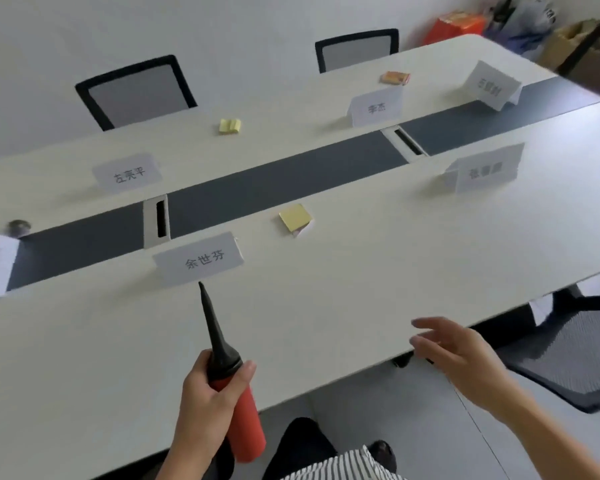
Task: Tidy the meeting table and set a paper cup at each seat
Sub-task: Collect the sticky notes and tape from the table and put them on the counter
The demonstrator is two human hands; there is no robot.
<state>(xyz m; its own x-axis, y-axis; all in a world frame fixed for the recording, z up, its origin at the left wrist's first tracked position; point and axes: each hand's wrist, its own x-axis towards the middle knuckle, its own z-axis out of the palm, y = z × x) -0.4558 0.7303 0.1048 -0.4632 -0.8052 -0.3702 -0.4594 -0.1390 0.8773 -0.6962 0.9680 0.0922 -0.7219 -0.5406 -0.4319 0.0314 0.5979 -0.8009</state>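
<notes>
1. Over the near edge of the meeting table (326,306), the left hand (205,403) is wrapped tight round a balloon pump (234,410); its long axis runs away from the person, black tapered nozzle forward, smooth red barrel trailing.
2. Right hand (465,355) hovers spread and empty, nearer the yellow sticky-note pad (294,216).
3. No paper cups show.
4. Folded paper name cards (200,259) stand by the seats.

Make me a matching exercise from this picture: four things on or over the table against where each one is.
Things:
1 balloon pump
2 yellow sticky pad
3 orange packet
4 right hand

Places:
A far side of the table, near a chair
B open, at the table's near edge
C gripped in the left hand
D near side, beside the dark centre strip

Pairs: 1-C, 2-D, 3-A, 4-B
</notes>
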